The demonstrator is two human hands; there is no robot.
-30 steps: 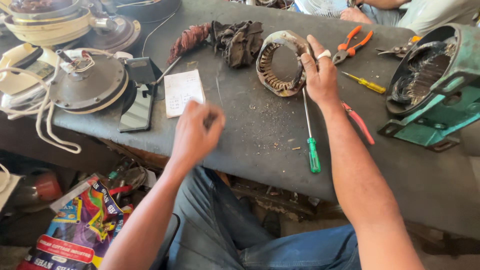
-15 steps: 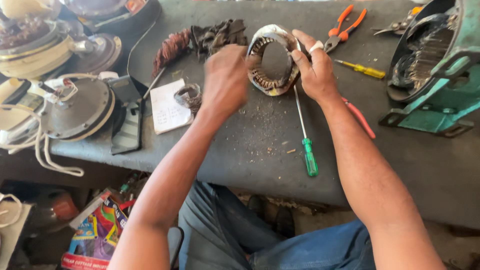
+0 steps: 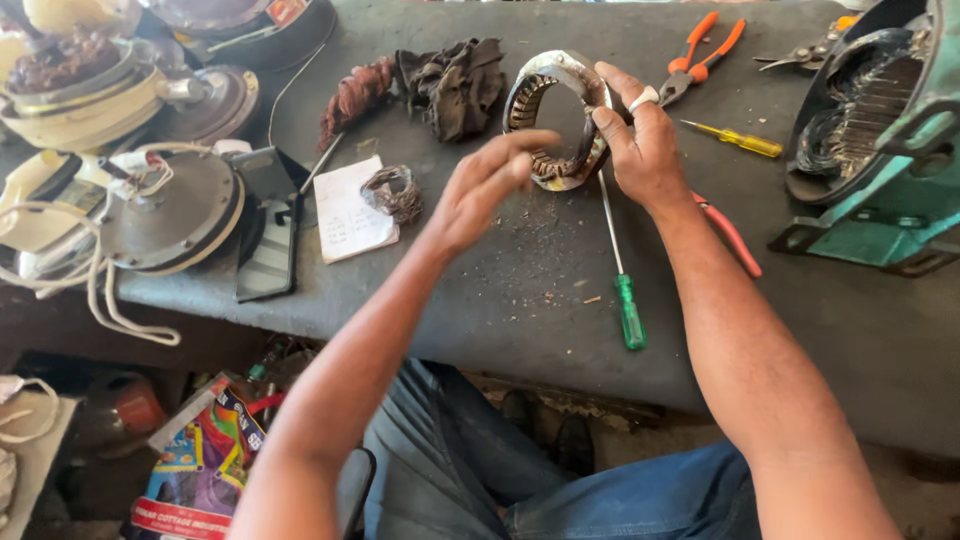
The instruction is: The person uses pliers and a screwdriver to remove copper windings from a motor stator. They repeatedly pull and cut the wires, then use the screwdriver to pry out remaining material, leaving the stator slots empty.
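Observation:
A ring-shaped motor stator (image 3: 553, 112) with copper windings stands tilted on edge on the grey workbench (image 3: 500, 310). My right hand (image 3: 640, 140) grips its right rim and holds it up. My left hand (image 3: 487, 185) hovers just in front of the stator's lower left, fingers spread and slightly blurred, holding nothing. A small coil of old wire (image 3: 393, 192) lies on a white paper note (image 3: 347, 212) to the left of that hand. A green-handled screwdriver (image 3: 620, 270) lies on the bench below the stator.
Orange pliers (image 3: 700, 45), a yellow screwdriver (image 3: 740, 142) and red-handled pliers (image 3: 730, 232) lie to the right. A teal motor housing (image 3: 880, 140) stands at far right. Fan motors (image 3: 170, 210), a dark rag (image 3: 450, 80) and a black phone-like slab (image 3: 268, 240) crowd the left.
My left hand reached to the stator, left a wire coil on the paper note, and has now drawn back slightly with fingers spread. My right hand stays on the stator rim.

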